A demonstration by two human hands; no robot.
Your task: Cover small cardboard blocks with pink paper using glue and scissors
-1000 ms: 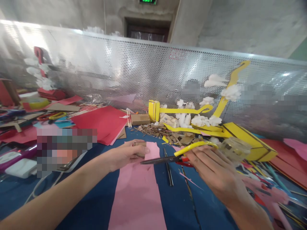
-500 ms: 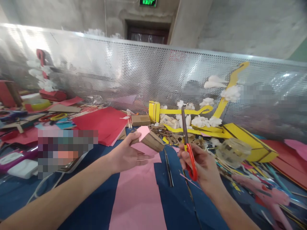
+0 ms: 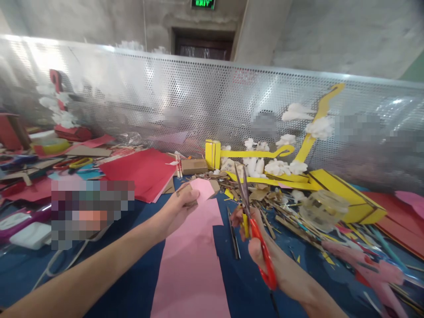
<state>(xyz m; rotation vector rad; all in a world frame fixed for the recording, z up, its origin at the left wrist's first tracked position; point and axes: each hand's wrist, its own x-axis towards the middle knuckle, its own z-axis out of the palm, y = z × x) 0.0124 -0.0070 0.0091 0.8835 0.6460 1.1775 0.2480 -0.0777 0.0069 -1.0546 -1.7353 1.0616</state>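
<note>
My left hand (image 3: 180,203) is closed round a small cardboard box (image 3: 215,186), mostly hidden by the fingers, with a piece of pink paper (image 3: 202,189) on the face towards me. In my right hand (image 3: 265,245) are scissors (image 3: 245,201) with red and yellow handles; their blades point up and stand a little apart, not touching the paper. Below the box a long sheet of pink paper (image 3: 190,269) lies on the blue table (image 3: 132,269). Between my hands rests a slim dark cutter knife (image 3: 234,238).
Red sheets (image 3: 142,172) lie left of the box. Cardboard scraps (image 3: 281,207) and a clear jar (image 3: 323,210) are on the right, near a pink glue gun (image 3: 367,265). Yellow paper pieces with white flowers (image 3: 285,168) stand before a perforated metal panel (image 3: 198,101).
The box has turned in my left hand, so its pink-covered face now shows more. My right hand has come lower and the scissor blades have spread apart.
</note>
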